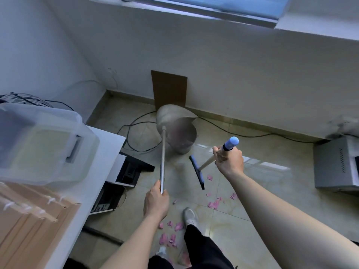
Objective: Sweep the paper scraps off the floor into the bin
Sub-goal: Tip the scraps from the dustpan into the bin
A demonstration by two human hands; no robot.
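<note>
Both forearms rise from the bottom edge, cut off there. The left hand (156, 202) curls round the near end of a metal dustpan handle (162, 162). The right hand (229, 160) grips the broom (197, 169) just under its blue cap. The dustpan (171, 115) is tipped over the grey bin (191, 136), hiding much of its opening, and blur smears the inside. The broom's head sits just on the near side of the bin; whether it touches the floor is unclear. Pink paper scraps (213, 204) lie nearer than the bin, some hidden by a leg and a white shoe (190, 216).
</note>
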